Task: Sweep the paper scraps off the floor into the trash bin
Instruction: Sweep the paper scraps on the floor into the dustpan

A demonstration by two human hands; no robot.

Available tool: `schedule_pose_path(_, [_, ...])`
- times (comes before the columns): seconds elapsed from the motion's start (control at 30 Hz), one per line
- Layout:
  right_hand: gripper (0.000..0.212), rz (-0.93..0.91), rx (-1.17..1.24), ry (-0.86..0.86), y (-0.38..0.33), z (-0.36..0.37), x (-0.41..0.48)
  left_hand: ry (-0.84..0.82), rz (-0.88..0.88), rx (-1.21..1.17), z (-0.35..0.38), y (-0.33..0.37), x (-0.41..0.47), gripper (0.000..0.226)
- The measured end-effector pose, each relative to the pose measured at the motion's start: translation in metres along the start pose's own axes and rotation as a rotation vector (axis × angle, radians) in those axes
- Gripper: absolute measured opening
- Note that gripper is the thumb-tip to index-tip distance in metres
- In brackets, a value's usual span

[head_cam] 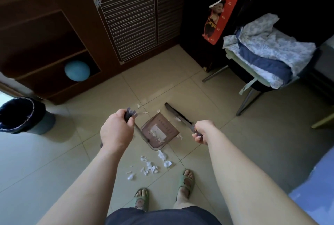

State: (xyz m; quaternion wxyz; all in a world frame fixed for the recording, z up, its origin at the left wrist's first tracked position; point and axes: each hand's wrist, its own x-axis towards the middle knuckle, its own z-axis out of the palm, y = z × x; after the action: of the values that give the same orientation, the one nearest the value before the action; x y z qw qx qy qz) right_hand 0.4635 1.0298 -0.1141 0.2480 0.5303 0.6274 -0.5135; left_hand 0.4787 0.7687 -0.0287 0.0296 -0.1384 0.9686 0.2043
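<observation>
Left hand: my left hand (115, 131) is wrapping fully closed around the dark upright handle (129, 114) of the translucent brown plastic dustpan (159, 132); I am holding the pan low, though I cannot tell whether its lip is touching the beige tiled floor (54, 161).
Right hand: my right hand (202, 131) is closing tight around the grip end of the long dark broom (178, 115), whose bristle head is sitting just beyond the dustpan, on its far right side.
Scraps already in: a few white torn bits are lying inside the dustpan.
Scraps still out: the main cluster of crumpled white paper scraps (150, 166) is lying on the floor just on the near side of the dustpan, between it and my feet in green slippers (187, 179); a few small flecks (142, 110) are lying just beyond the dustpan.
Bin: the round dark-lined trash bin (19, 116) is standing well to the left of the dustpan.
Doing it well: I am judging that the broom needs bringing round to the near side of the cluster, so the strokes drive toward the dustpan.
Pan: I am thinking it should be pressing flat, mouth facing the cluster.
Strokes: short and light, since crumpled paper skitters.
Risk: tilting the dustpan while carrying it to the bin could spill the load.
</observation>
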Motion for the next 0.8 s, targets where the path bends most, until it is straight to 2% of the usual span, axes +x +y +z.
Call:
schedule_pose_path(0.13, [0.03,0.046,-0.024,-0.023,0.028,0.028,-0.025,-0.011,0.001,-0.004,-0.02,-0.042,-0.006,0.023])
schedule_pose_path(0.3, [0.04,0.056,-0.021,-0.049,0.076,0.06,-0.06,-0.057,0.052,0.004,-0.039,-0.092,-0.018,0.02])
schedule_pose_path(0.43, [0.025,0.059,0.019,-0.091,0.09,0.06,-0.086,-0.079,0.078,0.036,-0.048,-0.117,-0.025,0.021])
schedule_pose_path(0.6, [0.012,0.03,0.016,-0.047,0.092,0.042,-0.107,-0.081,0.09,0.06,-0.057,-0.134,-0.034,0.021])
schedule_pose_path(0.8, [0.026,-0.019,0.091,0.091,0.128,0.047,-0.112,-0.068,0.101,0.044,-0.059,-0.152,-0.058,0.019])
